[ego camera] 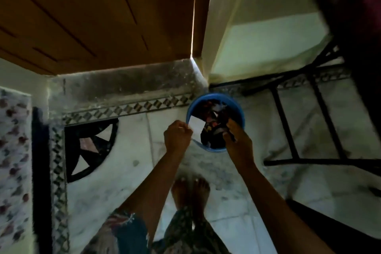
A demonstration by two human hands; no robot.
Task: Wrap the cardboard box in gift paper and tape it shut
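Though the view is dim and blurred, so the dark scraps (214, 130) in the blue bin (240, 109) are hard to read, the L hand (178, 136) pinches a plain white paper piece (196, 125) at its fingertips, over the bin's near rim. The R hand (238, 140) curls into the scraps; can't tell if it grips any.

Two hands at mid-frame: a left hand (178, 137) and a right hand (239, 140); two bare feet below them, a left foot (180, 194) and a right foot (201, 192); one blue bucket (240, 113) right of centre; one white slip (196, 127) at its rim; dark scraps (214, 140) inside it, too jumbled to count; one wooden door (92, 16) at upper left; one black metal frame (285, 128) at the right; one flowered cloth (12, 150) on the left edge, with one fan-shaped floor inlay (90, 146) near it.
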